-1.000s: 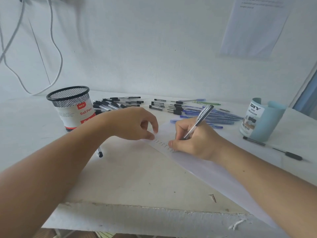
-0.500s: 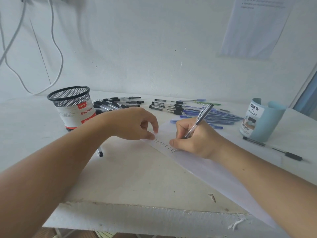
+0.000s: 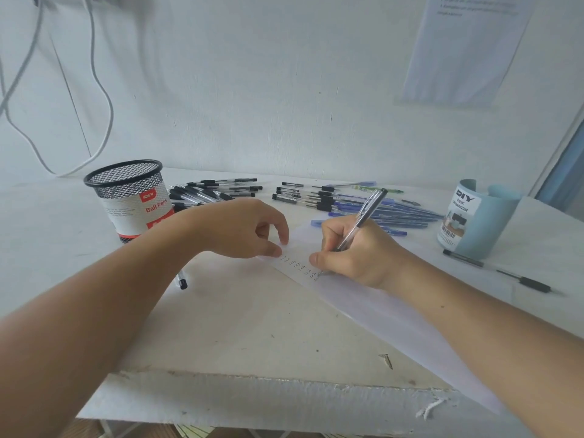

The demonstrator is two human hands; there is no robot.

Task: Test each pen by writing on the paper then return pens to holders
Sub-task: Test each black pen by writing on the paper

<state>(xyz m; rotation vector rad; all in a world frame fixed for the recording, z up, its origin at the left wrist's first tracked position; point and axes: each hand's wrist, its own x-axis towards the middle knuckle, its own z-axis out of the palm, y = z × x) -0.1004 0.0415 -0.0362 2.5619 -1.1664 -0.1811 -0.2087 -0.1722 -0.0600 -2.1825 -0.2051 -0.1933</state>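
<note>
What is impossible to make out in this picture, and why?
In the head view:
Lower barrel of the held pen: covered by the right hand.
Written marks on the paper: too small to read.
Inside of the mesh holder: hidden by its wall.
Text on the wall sheet: blurred, cut by the top edge.

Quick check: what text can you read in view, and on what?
"DIY", "Ball Pens": mesh holder label; its smaller print is unreadable.
"DIY DESK ORGANIZER": blue holder label.
Handwritten marks on the paper: too small to read.
Wall sheet: print blurred, unreadable.
</note>
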